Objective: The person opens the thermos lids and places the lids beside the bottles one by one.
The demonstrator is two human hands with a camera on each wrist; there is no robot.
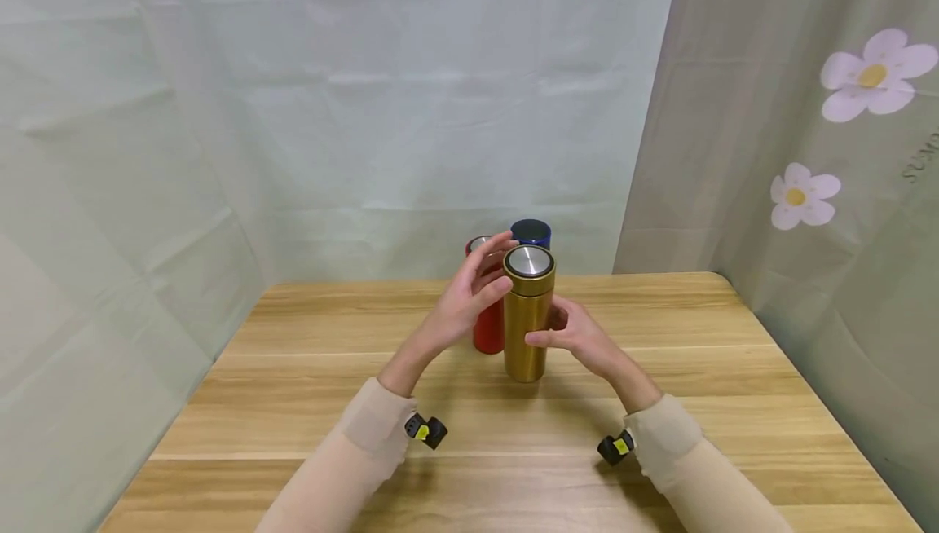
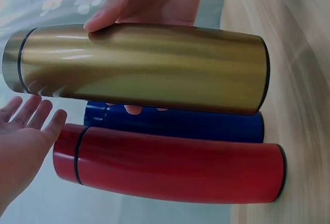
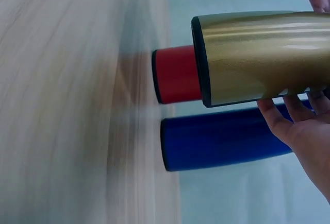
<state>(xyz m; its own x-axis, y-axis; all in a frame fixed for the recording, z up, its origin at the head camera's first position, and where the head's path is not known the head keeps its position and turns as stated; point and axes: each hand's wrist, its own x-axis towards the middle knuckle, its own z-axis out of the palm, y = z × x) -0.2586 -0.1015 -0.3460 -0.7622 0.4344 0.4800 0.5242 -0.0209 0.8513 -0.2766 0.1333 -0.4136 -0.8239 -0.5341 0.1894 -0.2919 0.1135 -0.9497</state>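
A gold thermos bottle with a silver-topped lid stands upright in my right hand, whose thumb and fingers grip its body from the right. Its black base looks raised off the table in the right wrist view. My left hand is by the lid on the left side, fingers mostly straight; whether they touch it I cannot tell. Behind the gold bottle stand a red thermos bottle and a blue thermos bottle; in the head view both are partly hidden by it and my left hand.
The wooden table ends at a pale curtain behind the bottles. On the right hangs a curtain with printed flowers. A small black device is strapped at my left wrist, another at my right.
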